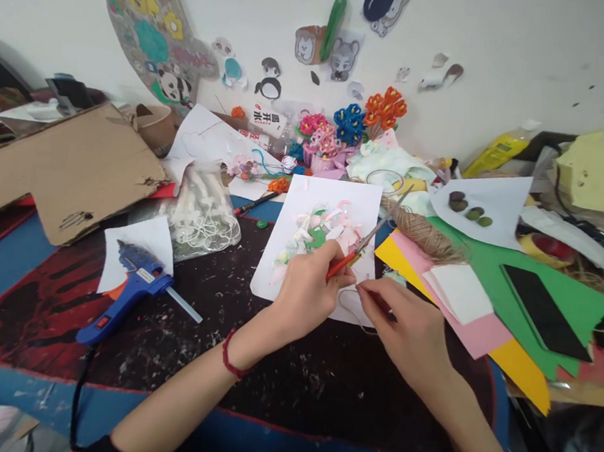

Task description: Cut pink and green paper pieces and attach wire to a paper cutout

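Observation:
Orange-handled scissors (342, 262) are held in my left hand (306, 287), their blades pointing up and to the right. The fingers of my right hand (405, 323) are pinched together close to the left fingertips, on a thin brown string (350, 309) that loops below them. Under both hands lies a white sheet of paper (267, 273) bearing green, pink and white paper scraps (316, 236). A ball of brown twine (423, 231) rests behind my right hand.
A blue glue gun (129, 299) and cardboard (86, 167) are at the left, near a plastic bag (203, 216). Coloured sheets (568, 304) under a black phone (544, 312) lie at the right. Flowers (349, 123) and a yellow bottle (498, 152) stand behind.

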Demonstrator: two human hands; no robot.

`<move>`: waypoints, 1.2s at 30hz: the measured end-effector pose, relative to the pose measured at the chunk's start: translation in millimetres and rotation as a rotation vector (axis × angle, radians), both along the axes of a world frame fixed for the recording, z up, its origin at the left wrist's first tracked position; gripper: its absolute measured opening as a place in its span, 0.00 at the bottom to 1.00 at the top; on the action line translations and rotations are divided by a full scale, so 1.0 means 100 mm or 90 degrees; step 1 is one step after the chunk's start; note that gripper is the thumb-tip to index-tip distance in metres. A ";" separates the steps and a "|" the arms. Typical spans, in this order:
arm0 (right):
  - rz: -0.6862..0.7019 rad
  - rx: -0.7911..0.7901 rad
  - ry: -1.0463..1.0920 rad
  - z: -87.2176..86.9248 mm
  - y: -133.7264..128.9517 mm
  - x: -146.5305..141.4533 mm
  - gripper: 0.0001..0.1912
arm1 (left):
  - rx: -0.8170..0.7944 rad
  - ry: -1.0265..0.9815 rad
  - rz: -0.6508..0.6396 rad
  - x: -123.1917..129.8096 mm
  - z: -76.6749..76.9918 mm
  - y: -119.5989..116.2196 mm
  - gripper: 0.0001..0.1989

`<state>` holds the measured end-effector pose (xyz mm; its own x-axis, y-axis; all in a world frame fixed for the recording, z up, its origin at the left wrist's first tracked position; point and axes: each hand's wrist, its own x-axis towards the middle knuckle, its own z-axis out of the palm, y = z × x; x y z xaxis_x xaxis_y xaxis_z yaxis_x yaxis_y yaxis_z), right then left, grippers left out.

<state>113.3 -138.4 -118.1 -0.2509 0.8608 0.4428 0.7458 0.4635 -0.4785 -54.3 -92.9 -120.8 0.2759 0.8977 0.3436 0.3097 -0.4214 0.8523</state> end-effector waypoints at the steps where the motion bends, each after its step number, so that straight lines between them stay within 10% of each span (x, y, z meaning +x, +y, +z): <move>1: -0.001 -0.003 0.001 0.00 0.00 -0.01 0.08 | 0.001 0.010 -0.002 0.00 0.00 0.00 0.10; 26: 0.017 -0.403 0.149 -0.17 0.20 0.02 0.09 | 0.032 -0.028 0.084 0.10 -0.04 -0.04 0.15; 36: -0.001 -0.329 0.049 -0.12 0.20 -0.04 0.08 | 0.033 -0.011 0.079 0.14 -0.03 -0.03 0.15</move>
<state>109.0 -118.4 -130.5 -0.2328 0.9722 -0.0234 0.7005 0.1510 -0.6975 -40.7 -95.7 -124.2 0.1578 0.9054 0.3942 0.3475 -0.4246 0.8361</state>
